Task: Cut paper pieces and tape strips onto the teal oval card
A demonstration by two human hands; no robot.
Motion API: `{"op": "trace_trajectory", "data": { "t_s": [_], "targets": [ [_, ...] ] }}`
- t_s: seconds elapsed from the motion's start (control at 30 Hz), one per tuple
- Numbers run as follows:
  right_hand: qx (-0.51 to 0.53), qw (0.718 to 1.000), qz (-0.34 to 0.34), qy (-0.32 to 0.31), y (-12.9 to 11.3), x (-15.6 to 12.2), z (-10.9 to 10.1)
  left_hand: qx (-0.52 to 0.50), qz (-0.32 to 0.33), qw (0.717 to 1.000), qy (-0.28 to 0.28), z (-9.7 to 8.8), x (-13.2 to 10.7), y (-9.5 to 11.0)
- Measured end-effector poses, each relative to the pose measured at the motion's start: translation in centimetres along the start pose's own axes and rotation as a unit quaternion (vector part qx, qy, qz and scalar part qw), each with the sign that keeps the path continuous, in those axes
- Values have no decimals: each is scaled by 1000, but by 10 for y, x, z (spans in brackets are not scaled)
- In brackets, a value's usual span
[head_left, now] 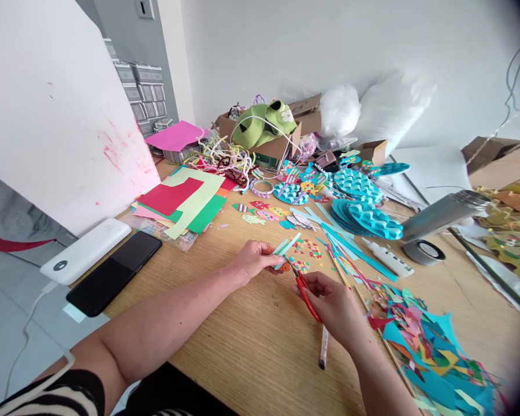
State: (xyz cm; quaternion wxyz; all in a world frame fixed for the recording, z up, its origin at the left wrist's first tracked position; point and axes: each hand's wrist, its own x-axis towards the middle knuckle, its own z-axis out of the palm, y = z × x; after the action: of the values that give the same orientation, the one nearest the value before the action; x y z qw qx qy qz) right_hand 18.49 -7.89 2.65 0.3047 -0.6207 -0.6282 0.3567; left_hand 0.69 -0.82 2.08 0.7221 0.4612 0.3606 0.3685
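Observation:
My left hand (256,261) pinches pale green and light blue paper strips (291,245) above the wooden table. An orange piece (285,267) shows right beneath its fingertips; I cannot tell whether it is held too. In my right hand (327,297) are red-handled scissors (305,294), their blades pointing at the strips. How far the blades are apart is too small to make out. Tiny colourful paper bits (308,249) lie just beyond both hands. Decorated paper fish (266,214) are spread farther back. A pen (324,346) lies partly under my right hand.
Colored paper sheets (208,214), a black phone (117,271) and a white power bank (86,248) lie left. Toward the right are blue wavy discs (364,219), a glue bottle (390,259), a steel flask (442,216), its lid (423,252) and paper scraps (437,352).

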Motion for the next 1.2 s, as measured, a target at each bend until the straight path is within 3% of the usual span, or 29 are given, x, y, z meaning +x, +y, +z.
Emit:
{"op": "trace_trajectory", "data": {
  "t_s": [0.17,0.43,1.2],
  "targets": [
    [97,993,55,-46,-1,3,2,-11,-6,1000,16,0,1,-1],
    [149,980,102,-80,-9,2,1,-11,-7,1000,13,0,2,-2],
    [132,982,110,-72,-11,2,2,-5,-15,1000,22,0,3,-5]
  ]
}}
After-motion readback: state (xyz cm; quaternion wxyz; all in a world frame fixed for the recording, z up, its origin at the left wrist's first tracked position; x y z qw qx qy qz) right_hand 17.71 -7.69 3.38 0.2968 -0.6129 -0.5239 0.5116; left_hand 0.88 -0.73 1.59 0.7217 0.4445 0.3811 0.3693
